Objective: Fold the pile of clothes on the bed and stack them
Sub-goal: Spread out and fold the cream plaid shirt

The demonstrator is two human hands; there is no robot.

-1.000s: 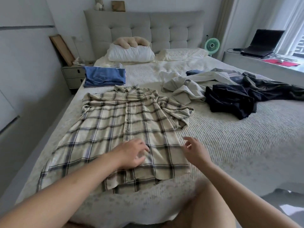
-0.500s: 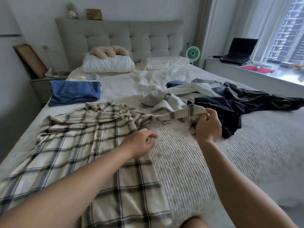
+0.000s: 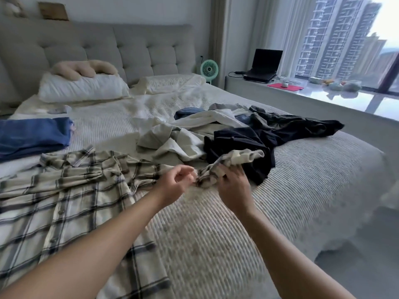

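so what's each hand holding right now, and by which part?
The right hand grips the plaid shirt by its bunched sleeve end. The left hand pinches the same sleeve nearer the shirt body, though blur obscures the contact.

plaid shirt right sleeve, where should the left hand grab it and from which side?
Probably the bunched stretch of the sleeve of the plaid shirt, just short of the cuff the right hand grips. Come from the shirt-body side with the left hand: the sleeve is pulled out rightward and lifted there, so fingers can pinch it, then spread it flat.
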